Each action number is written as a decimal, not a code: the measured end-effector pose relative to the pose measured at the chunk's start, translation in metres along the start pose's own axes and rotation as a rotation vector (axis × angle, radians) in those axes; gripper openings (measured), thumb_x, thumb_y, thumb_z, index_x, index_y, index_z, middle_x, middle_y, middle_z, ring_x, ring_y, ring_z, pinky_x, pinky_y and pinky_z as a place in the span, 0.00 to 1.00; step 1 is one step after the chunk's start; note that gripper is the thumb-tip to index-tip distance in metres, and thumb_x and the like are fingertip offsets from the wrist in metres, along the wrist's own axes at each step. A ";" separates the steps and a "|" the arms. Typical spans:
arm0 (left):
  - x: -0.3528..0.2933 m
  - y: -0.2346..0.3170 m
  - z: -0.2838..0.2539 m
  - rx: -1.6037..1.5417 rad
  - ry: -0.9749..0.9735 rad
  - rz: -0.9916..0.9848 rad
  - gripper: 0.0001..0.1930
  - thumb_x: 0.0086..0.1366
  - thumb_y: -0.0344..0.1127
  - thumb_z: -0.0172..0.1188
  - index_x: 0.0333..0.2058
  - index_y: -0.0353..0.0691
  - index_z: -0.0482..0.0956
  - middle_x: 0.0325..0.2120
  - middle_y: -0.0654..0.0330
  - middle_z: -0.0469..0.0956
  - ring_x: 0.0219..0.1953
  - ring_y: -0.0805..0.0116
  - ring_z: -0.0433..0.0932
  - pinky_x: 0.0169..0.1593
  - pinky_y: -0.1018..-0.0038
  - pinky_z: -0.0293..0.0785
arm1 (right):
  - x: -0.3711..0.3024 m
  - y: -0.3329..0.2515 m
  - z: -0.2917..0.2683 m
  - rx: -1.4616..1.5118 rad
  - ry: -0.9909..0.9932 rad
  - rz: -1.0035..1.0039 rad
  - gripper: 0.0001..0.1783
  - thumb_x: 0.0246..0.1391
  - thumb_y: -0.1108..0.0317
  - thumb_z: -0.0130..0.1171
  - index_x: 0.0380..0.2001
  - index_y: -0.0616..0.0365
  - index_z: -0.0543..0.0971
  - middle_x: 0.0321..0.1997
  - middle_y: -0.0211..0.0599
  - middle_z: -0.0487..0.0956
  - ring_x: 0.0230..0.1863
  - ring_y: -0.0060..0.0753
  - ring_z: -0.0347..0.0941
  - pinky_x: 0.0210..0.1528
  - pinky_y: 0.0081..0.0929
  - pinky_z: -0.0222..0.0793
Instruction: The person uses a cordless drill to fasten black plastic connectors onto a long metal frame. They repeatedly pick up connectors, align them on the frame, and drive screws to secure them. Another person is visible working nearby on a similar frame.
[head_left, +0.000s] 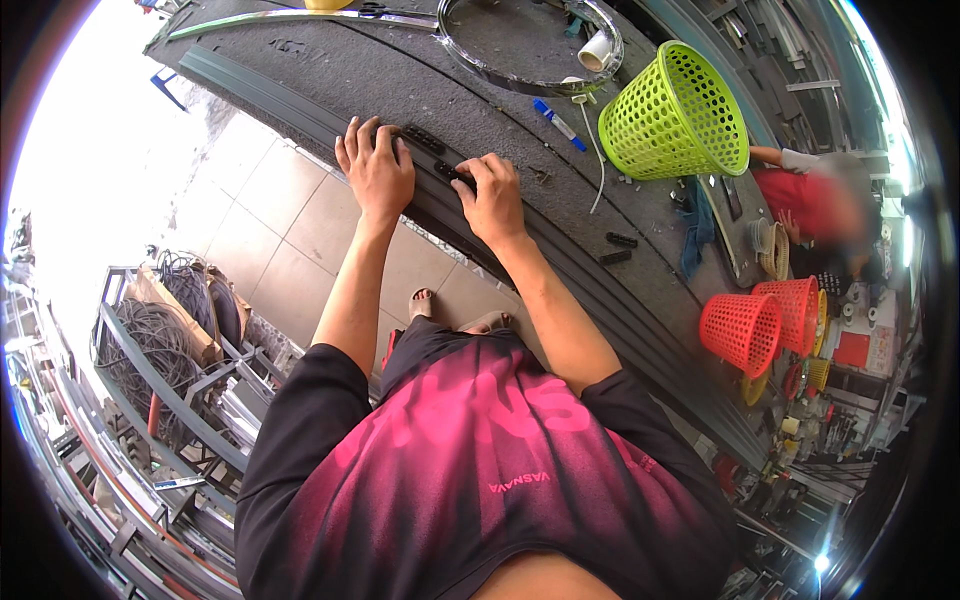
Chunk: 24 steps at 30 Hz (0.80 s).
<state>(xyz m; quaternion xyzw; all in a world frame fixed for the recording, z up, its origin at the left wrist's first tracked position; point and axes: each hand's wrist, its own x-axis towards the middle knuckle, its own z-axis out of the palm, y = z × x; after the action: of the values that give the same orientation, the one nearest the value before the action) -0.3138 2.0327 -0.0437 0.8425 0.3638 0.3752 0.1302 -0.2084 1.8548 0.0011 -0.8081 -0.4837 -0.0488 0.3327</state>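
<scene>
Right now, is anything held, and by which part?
The right hand seems to pinch a small black oblong block by its right end; the left hand shows no clear hold.

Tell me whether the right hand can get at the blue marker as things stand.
Probably yes: the blue marker lies beyond the right hand on the grey tabletop, with nothing tall between them. The hand is at a black piece, though, which it may have to leave.

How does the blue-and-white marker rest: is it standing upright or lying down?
Lying down: the marker shows its whole length against the grey bench top, neither end standing up.
</scene>
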 end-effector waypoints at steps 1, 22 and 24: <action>0.000 0.000 0.000 -0.002 0.012 0.008 0.12 0.76 0.38 0.65 0.54 0.45 0.90 0.67 0.52 0.82 0.81 0.44 0.67 0.86 0.39 0.49 | 0.001 0.001 -0.001 -0.017 -0.013 -0.010 0.10 0.59 0.73 0.80 0.42 0.55 0.88 0.45 0.37 0.85 0.51 0.51 0.81 0.58 0.50 0.76; 0.000 0.001 0.000 -0.012 0.019 -0.014 0.12 0.76 0.39 0.65 0.54 0.46 0.90 0.67 0.52 0.82 0.81 0.44 0.67 0.86 0.40 0.50 | 0.051 0.006 -0.039 0.230 -0.389 0.145 0.18 0.60 0.72 0.83 0.51 0.58 0.89 0.41 0.36 0.92 0.36 0.28 0.86 0.44 0.32 0.84; 0.000 0.001 0.000 -0.016 0.032 0.000 0.12 0.76 0.39 0.65 0.53 0.46 0.90 0.66 0.53 0.82 0.81 0.44 0.67 0.85 0.39 0.51 | 0.055 0.005 -0.021 0.238 -0.352 0.162 0.18 0.60 0.72 0.83 0.52 0.57 0.88 0.42 0.38 0.93 0.38 0.32 0.88 0.45 0.34 0.86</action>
<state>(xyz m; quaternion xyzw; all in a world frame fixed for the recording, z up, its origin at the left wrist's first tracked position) -0.3132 2.0322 -0.0430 0.8355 0.3627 0.3914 0.1313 -0.1706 1.8822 0.0366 -0.7953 -0.4704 0.1771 0.3390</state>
